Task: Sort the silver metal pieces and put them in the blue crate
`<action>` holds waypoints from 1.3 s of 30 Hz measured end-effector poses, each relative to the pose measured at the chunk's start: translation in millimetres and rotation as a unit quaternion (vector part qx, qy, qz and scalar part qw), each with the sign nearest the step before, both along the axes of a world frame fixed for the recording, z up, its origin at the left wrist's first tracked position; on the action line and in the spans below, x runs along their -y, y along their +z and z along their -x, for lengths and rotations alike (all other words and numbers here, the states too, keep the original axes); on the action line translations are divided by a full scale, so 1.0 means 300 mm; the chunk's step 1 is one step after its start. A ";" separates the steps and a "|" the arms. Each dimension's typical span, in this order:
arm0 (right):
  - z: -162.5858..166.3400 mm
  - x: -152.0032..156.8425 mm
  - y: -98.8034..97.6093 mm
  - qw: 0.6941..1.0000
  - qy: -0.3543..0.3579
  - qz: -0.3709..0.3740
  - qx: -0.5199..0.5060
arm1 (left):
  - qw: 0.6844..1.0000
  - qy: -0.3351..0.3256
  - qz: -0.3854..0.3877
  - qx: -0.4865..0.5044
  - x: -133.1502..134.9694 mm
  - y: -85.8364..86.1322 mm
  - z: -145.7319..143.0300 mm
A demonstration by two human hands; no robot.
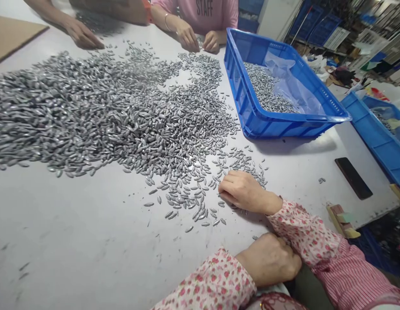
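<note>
Small silver, pointed-oval pieces lie in a wide heap across the white table, thinning out toward me. My right hand rests among the scattered pieces at the heap's near right end, fingers curled down and pressed together. Its fingertips are hidden, so I cannot see what is in them. Closer to me, at the table's edge, my left hand is closed like a fist with its back turned up. Whatever it may hold is hidden. One loose piece lies just beyond it.
A blue crate holding similar silver pieces and clear plastic stands at the back right. Past it are another blue crate and a dark phone. Across the table, two people's hands work at the heap. A brown board lies far left.
</note>
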State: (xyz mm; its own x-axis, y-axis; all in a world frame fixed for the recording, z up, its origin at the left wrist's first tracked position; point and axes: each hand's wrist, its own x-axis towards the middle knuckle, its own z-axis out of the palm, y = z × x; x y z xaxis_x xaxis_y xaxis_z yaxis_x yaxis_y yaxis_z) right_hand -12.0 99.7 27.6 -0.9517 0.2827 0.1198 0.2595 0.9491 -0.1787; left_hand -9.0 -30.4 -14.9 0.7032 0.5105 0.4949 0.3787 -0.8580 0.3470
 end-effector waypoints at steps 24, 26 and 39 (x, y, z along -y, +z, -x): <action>-0.012 0.018 0.033 0.989 0.081 0.121 0.024 | 1.000 -0.008 0.012 -0.017 0.002 -0.002 -0.002; 0.003 0.042 0.018 0.986 0.121 0.113 0.018 | 1.000 -0.010 0.010 -0.014 0.000 -0.006 -0.004; -0.255 -0.166 0.096 0.985 -0.070 0.141 -0.074 | 0.998 -0.004 0.031 -0.049 0.001 0.023 0.026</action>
State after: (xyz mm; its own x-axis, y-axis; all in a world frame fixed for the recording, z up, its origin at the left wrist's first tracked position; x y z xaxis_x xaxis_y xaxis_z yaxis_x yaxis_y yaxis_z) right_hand 64.5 149.5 56.5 -0.8790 0.4516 0.1533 0.3350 0.8134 -0.4755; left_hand -16.7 -30.9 -8.0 0.7506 0.5321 0.3917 0.4062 -0.8392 0.3615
